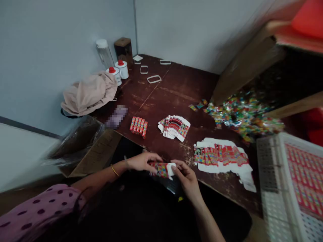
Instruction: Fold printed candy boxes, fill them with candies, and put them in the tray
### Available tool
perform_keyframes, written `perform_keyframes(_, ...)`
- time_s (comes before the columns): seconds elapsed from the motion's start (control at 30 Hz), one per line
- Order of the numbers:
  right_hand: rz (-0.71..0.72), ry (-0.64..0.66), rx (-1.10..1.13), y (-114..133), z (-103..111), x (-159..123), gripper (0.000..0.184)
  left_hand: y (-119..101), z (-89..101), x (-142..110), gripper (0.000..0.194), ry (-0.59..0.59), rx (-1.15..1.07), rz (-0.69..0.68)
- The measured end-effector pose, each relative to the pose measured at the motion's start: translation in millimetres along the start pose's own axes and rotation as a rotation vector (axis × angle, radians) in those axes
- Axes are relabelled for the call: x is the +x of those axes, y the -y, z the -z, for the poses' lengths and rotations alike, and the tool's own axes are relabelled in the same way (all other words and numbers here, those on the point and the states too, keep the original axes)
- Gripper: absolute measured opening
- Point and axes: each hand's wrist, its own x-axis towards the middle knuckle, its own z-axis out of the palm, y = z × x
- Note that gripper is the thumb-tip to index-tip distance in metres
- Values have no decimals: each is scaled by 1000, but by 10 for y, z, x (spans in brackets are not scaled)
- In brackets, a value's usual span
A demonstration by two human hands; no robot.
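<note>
Both hands hold one small printed carton (161, 169) just in front of the table's near edge. My left hand (142, 162) grips its left end with curled fingers. My right hand (185, 176) pinches its white flap end. On the dark wooden table (176, 89) lie a row of several folded red boxes (138, 126), a fanned heap of flat cartons (174, 127) and a spread of flat carton blanks (222, 157) to the right of my hands.
A heap of bright wrapped candies (242, 114) spills from a wooden chute at the right. A white plastic crate (295, 185) with packed red boxes stands at the front right. Beige cloth (88, 92), two red-lidded mugs (118, 70) and bottles sit at the back left; a lined cardboard box (88, 148) below.
</note>
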Motion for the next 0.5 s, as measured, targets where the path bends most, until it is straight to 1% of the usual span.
perform_keyframes(0.03, 30, 60, -60, 114, 100, 128, 36, -50, 12, 31, 46, 127, 56, 37)
perform_keyframes(0.07, 70, 117, -134, 227, 225, 287, 35, -93, -1, 66, 42, 220, 64, 58)
perform_keyframes(0.1, 126, 140, -217, 332, 385, 477, 35, -129, -33, 104, 40, 279, 26, 63)
perform_keyframes(0.13, 188, 116, -309, 428, 593, 692, 36, -158, -77, 143, 39, 311, -44, 55)
perform_keyframes(0.17, 260, 17, -415, 516, 852, 922, 38, -179, -126, 179, 39, 322, -133, 37)
perform_keyframes(0.2, 319, -155, -534, 599, 1160, 1151, 44, -189, -169, 210, 39, 323, -220, 17)
perform_keyframes(0.23, 324, -373, -673, 680, 1506, 1365, 52, -187, -202, 231, 39, 318, -294, -1)
perform_keyframes(0.27, 279, -599, -820, 762, 1871, 1551, 58, -172, -221, 243, 38, 303, -350, -16)
perform_keyframes(0.3, 208, -789, -957, 851, 2234, 1704, 62, -143, -225, 246, 38, 271, -389, -33)
perform_keyframes(0.33, 174, -882, -995, 947, 2575, 1824, 65, -100, -217, 244, 39, 234, -417, -45)
perform_keyframes(0.37, 160, -928, -1025, 1051, 2878, 1919, 64, -46, -199, 240, 40, 187, -432, -52)
perform_keyframes(0.4, 155, -948, -1051, 1163, 3136, 2000, 60, 14, -177, 238, 41, 132, -440, -53)
perform_keyframes(0.43, 172, -942, -1067, 1282, 3347, 2080, 54, 77, -154, 240, 41, 92, -444, -37)
perform_keyframes(0.5, 240, -937, -1119, 1536, 3655, 2269, 43, 182, -124, 261, 45, 44, -447, 24)
